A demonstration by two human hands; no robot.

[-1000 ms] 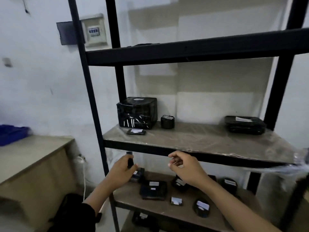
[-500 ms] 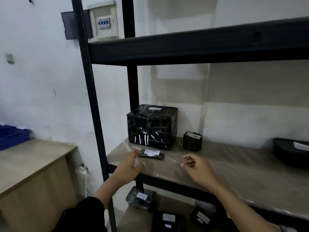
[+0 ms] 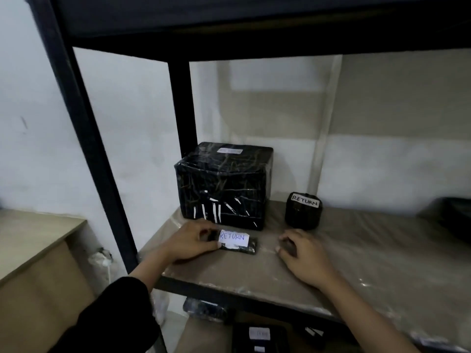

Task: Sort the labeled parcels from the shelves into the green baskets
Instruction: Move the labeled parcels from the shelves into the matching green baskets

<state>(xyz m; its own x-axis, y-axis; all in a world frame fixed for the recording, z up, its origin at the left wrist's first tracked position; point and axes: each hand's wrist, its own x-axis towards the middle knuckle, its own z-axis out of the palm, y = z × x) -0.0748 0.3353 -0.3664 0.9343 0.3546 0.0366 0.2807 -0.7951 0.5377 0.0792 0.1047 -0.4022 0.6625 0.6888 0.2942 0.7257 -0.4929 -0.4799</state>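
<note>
A small flat black parcel (image 3: pixel 239 243) with a white label reading RETURN lies near the front left of the plastic-covered shelf (image 3: pixel 356 263). My left hand (image 3: pixel 191 244) grips its left end, fingers curled over the top and thumb at the near edge. My right hand (image 3: pixel 300 256) rests on the shelf a little to the parcel's right, fingers curled, holding nothing. Behind stands a large black wrapped box (image 3: pixel 224 186) with a label on top. A small round black parcel (image 3: pixel 303 211) labelled RETURN sits to its right. No green basket is in view.
Black shelf posts (image 3: pixel 84 149) stand at the left and behind the box. Another dark parcel (image 3: pixel 453 217) shows at the right edge. More labelled black parcels (image 3: pixel 260 336) lie on the lower shelf. A wooden table (image 3: pixel 30 238) stands to the left.
The view has moved closer to the middle shelf. My left hand has reached the flat RETURN parcel and taken hold of it. My right hand has come down onto the shelf.
</note>
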